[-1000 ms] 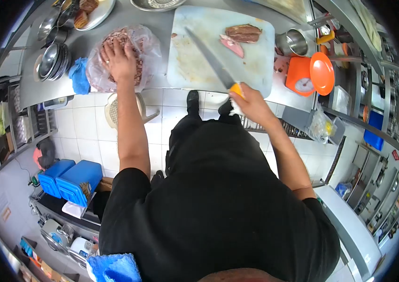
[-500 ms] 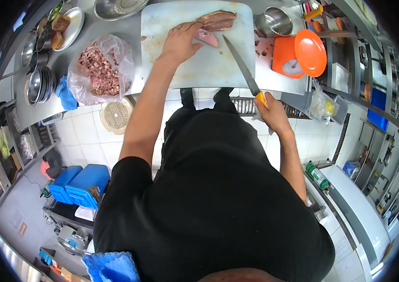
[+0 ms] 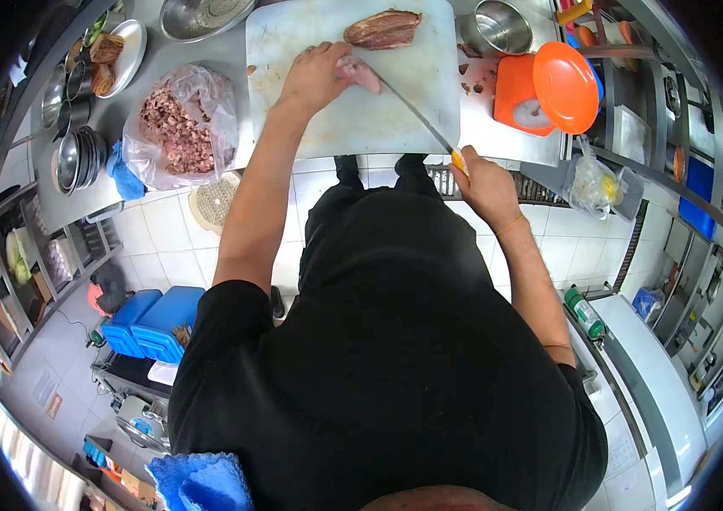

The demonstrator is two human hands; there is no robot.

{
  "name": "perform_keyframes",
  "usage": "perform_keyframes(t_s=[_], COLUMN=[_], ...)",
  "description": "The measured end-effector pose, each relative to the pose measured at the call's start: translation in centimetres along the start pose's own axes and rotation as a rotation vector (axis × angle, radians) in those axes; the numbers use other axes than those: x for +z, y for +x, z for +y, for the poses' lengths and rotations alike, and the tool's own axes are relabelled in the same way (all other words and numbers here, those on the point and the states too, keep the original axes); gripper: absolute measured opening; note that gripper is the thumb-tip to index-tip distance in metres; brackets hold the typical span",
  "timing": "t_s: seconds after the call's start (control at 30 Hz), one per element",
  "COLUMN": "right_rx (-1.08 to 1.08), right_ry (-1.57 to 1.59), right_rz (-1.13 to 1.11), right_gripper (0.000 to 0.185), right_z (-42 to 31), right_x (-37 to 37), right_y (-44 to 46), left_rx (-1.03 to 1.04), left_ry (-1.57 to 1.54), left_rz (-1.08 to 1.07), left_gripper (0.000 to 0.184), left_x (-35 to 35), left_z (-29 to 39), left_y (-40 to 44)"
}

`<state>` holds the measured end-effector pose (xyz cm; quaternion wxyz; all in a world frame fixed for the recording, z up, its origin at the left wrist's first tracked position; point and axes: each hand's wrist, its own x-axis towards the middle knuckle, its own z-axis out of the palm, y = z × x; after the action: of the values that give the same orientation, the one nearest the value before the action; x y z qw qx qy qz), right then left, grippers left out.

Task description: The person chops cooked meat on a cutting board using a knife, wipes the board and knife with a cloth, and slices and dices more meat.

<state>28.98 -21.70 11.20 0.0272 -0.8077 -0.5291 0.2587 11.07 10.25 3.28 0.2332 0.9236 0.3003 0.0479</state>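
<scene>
On the white cutting board [image 3: 293, 128], my left hand [image 3: 314, 78] has its fingers closed on a small pink slice of meat [image 3: 363, 75]. My right hand [image 3: 487, 189] grips the yellow handle of a long knife [image 3: 419, 117]. The blade slants up and left across the board, its tip at the slice's right end; whether it touches, I cannot tell. A larger, darker piece of meat [image 3: 384, 31] lies apart from both hands near the board's far edge.
Left of the board sits a clear plastic bag of diced meat [image 3: 178, 128], with a blue cloth [image 3: 125, 170] and stacked metal bowls [image 3: 80, 160] beyond it. An orange scale [image 3: 521, 94] and a steel pot [image 3: 498, 29] stand to the right. A metal bowl [image 3: 205, 15] is at the back.
My left hand has drawn the pink slice left and toward me, away from the larger piece. The knife in my right hand has swung left, its tip now at the slice.
</scene>
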Motion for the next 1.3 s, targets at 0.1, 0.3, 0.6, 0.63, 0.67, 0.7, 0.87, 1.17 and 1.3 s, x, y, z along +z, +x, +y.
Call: perform_keyframes(t_s=[0.1,0.3,0.6,0.63,0.67,0.7,0.87,1.17,1.3], right_rx=[-0.047,-0.062,-0.070,-0.074,-0.073,-0.072,-0.066,-0.071,-0.067], right_ry=[0.045,0.154,0.128,0.127,0.124,0.122,0.108,0.070,0.072], right_rz=[-0.041,-0.043,-0.010,0.000,0.013,0.025,0.005,-0.021,-0.010], right_gripper=[0.035,0.036,0.037,0.037,0.037,0.037,0.038,0.039,0.039], right_z=[0.2,0.5,1.1,1.2,1.1,1.0,0.4,0.4,-0.2], right_x=[0.0,0.9,0.5,0.6,0.7,0.8,0.9,1.1,1.4], right_y=[-1.0,-1.4,-1.3,-1.3,-1.3,-1.2,-0.3,-0.4,-0.2], left_rx=[0.056,0.151,0.197,0.187,0.178,0.147,-0.020,0.040,-0.038], left_ry=[0.065,0.074,0.064,0.037,0.010,0.002,0.033,-0.024,0.006], left_rz=[-0.026,0.017,0.023,0.011,-0.004,0.044,0.146,0.061,0.146], left_gripper=[0.047,0.041,0.040,0.043,0.046,0.049,0.062,0.059,0.062], left_x=[-0.4,-0.5,-0.3,-0.5,-0.6,-0.4,-0.4,0.3,0.6], left_z=[-0.4,-1.0,-0.8,-0.9,-1.0,-0.9,-0.3,0.3,0.9], left_y=[-2.0,-3.7,-5.4,-5.9,-6.3,-6.6,-6.8,-7.1,-7.7])
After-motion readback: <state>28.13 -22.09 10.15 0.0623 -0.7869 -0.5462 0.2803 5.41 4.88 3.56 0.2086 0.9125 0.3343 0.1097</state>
